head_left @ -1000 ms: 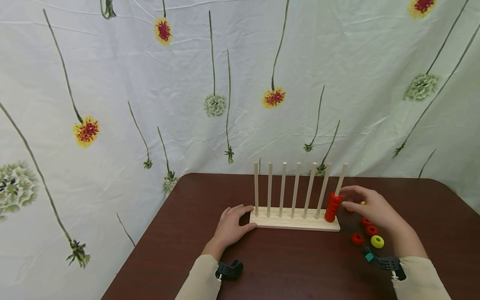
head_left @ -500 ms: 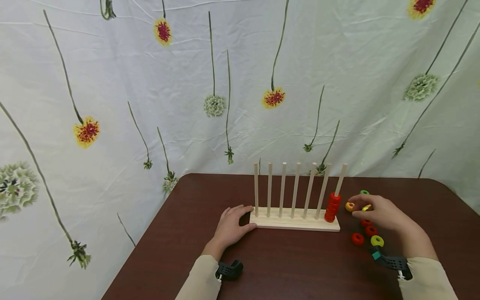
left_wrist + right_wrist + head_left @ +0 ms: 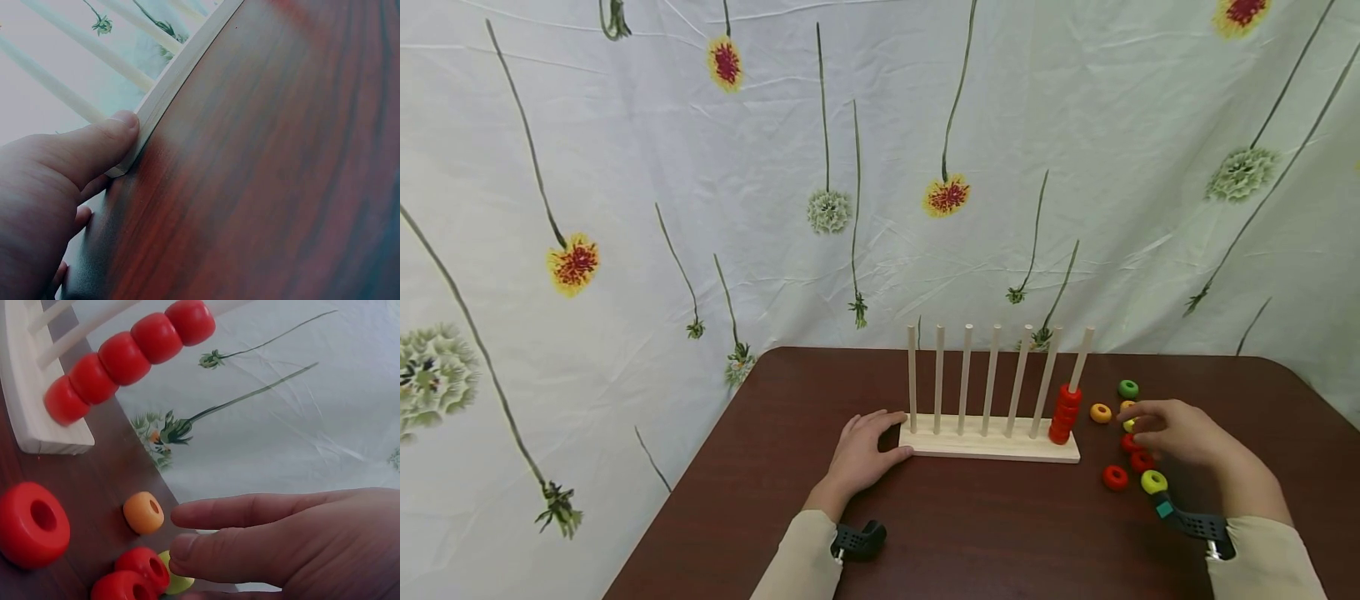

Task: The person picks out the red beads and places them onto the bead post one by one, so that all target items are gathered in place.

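Observation:
A pale wooden peg stand (image 3: pixel 982 440) with several upright rods sits on the table. Red beads (image 3: pixel 1065 415) are stacked on its rightmost rod. My left hand (image 3: pixel 865 454) grips the stand's left end; in the left wrist view its thumb (image 3: pixel 103 140) lies along the front edge. My right hand (image 3: pixel 1183 433) hovers over the loose beads at the right, thumb and forefinger extended and apart, nothing between them. Beneath and beside those fingertips are two red beads (image 3: pixel 145 565), a yellow-green bead (image 3: pixel 178 575) and an orange bead (image 3: pixel 144 512), partly overlapped by the hand in the head view.
On the dark brown table (image 3: pixel 985 533), a red bead (image 3: pixel 1115 477) and a yellow-green bead (image 3: pixel 1154 482) lie nearest the front. A green bead (image 3: pixel 1128 388) and an orange bead (image 3: pixel 1101 413) lie farther back. A flowered white cloth (image 3: pixel 880 250) hangs behind the table.
My right hand has drawn away from the red stack, rightward and toward me, over the loose beads, uncovering the orange and green ones. The left hand and the stand stay put.

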### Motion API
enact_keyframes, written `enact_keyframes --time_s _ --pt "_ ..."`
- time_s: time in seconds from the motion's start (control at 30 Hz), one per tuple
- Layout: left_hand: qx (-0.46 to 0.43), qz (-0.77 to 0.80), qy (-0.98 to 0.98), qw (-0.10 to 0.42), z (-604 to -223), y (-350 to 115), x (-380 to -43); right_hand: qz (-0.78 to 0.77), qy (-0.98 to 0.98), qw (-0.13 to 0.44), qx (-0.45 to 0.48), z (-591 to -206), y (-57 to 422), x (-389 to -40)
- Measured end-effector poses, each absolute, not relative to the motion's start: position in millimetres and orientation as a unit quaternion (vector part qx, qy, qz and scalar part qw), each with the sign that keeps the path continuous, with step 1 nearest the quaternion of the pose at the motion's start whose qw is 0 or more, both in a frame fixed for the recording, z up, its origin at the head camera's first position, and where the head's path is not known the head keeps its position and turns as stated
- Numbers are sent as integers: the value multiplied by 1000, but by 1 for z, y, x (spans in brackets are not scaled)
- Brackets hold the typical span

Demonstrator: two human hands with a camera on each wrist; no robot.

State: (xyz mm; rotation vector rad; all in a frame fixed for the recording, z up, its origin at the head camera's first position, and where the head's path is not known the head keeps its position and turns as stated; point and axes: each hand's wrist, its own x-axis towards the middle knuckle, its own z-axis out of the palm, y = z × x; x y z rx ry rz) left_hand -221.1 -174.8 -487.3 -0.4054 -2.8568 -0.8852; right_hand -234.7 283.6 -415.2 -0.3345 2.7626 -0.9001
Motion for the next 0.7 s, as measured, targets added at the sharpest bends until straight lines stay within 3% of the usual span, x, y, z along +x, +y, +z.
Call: enact_keyframes --time_s 0.7 --pt "-135 -298 -943 63 -487 -174 -221 -283 945 133 -97 -434 292 -239"
